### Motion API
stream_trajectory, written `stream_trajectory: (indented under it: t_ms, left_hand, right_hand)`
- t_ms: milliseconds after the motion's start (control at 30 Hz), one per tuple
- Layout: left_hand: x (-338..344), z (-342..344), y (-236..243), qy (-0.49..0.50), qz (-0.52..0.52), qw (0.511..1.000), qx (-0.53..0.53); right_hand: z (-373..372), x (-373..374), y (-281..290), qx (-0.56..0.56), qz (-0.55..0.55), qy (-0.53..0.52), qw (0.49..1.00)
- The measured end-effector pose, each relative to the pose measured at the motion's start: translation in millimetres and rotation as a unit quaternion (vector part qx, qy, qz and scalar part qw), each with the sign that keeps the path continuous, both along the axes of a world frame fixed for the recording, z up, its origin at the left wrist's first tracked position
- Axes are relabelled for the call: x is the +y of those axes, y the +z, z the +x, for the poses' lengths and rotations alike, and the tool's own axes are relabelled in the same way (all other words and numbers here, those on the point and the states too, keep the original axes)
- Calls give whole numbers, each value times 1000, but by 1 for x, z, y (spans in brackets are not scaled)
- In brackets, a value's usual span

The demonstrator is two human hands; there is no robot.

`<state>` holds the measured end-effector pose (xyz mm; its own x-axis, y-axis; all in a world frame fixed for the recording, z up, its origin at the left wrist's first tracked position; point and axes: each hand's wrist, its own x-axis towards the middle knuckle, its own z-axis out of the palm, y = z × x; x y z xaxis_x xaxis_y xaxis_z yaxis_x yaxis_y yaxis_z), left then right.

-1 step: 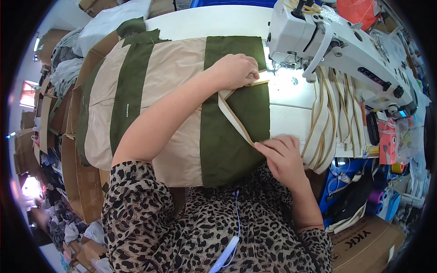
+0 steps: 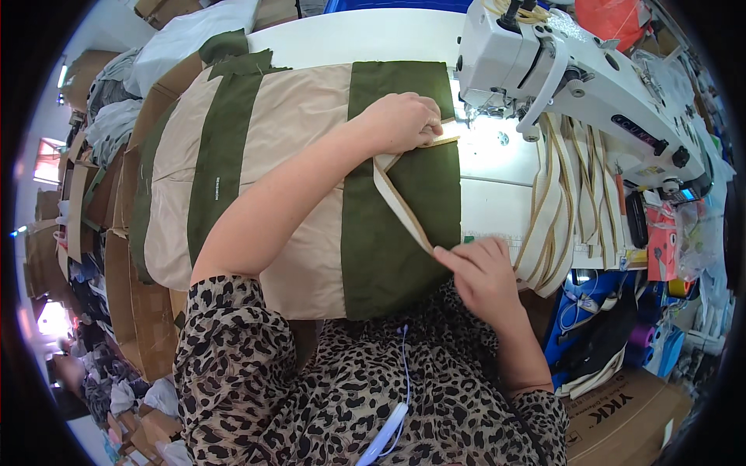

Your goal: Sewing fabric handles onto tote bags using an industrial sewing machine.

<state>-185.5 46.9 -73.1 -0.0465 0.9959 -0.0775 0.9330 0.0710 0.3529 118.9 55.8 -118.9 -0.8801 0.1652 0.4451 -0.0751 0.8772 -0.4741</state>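
Striped olive and beige fabric point(image 2: 295, 85) lies under my arms, its right olive panel point(image 2: 396, 279) beside the sewing machine. My left hand point(image 2: 400, 124) pinches a cream, tan-edged tape point(image 2: 400, 202) on that panel, just left of the lit needle area point(image 2: 497, 124); the fingertips partly hide the folded tape there. The tape runs diagonally down to my right hand point(image 2: 486, 276), whose thumb and forefinger grip it near the panel's right edge.
The white machine head point(image 2: 567, 93) fills the upper right. Several loose tapes point(image 2: 544, 233) hang over the white table point(image 2: 497, 202). A pink package point(image 2: 660, 241) and blue tray point(image 2: 563, 326) lie at right. Cardboard boxes point(image 2: 132, 303) and fabric piles point(image 2: 116, 113) stand at left.
The fingers of my right hand have shifted very slightly, curling a little lower over the tape. My left hand and the fabric look unchanged.
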Motion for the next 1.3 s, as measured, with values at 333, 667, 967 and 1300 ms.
stream_trajectory:
  t_ms: [333, 667, 967, 1300]
  left_hand:
    - [-14, 24, 8, 34, -11, 996, 82]
    - [-28, 21, -24, -17, 127, 982, 141]
    - [-30, 20, -31, -10, 136, 985, 105]
    - [-37, 41, -22, -52, 110, 988, 94]
  right_hand:
    - [-53, -59, 26, 42, 23, 149, 988]
    - [-14, 12, 10, -39, 11, -65, 997]
    - [-3, 6, 3, -127, 130, -22, 983]
    - [1, 6, -13, -12, -24, -12, 1000]
